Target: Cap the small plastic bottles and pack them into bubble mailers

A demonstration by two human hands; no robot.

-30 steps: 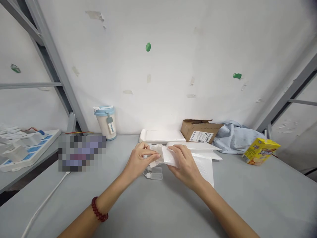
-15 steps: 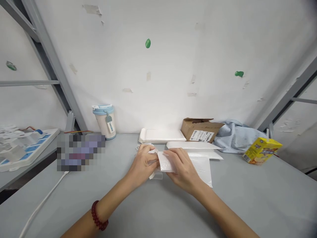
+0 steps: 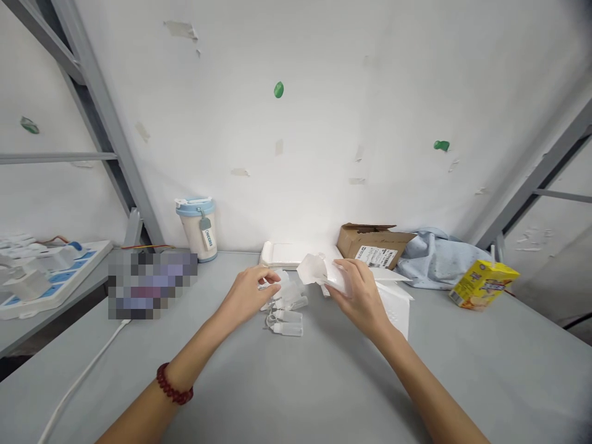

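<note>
My right hand [image 3: 359, 296] grips a white padded envelope [image 3: 319, 271], lifted off the grey table [image 3: 296, 382] with its open mouth facing left. My left hand [image 3: 250, 293] pinches a small clear dropper bottle [image 3: 271, 285] just left of that mouth. Several more small clear bottles [image 3: 287, 320] lie on the table below and between the hands. A red bead bracelet is on my left wrist.
A stack of white envelopes [image 3: 393, 296] lies right of my right hand, a white tray [image 3: 282, 254] behind. At the wall stand a blue-lidded cup [image 3: 198, 228], a cardboard box [image 3: 374, 245], light blue cloth [image 3: 439, 259] and a yellow carton [image 3: 483, 283]. A power strip [image 3: 41, 277] and white cable [image 3: 78, 382] lie left.
My hands have moved apart. The right hand raised the envelope up and to the right; the left hand drew away to the left, and the small bottles on the table are uncovered.
</note>
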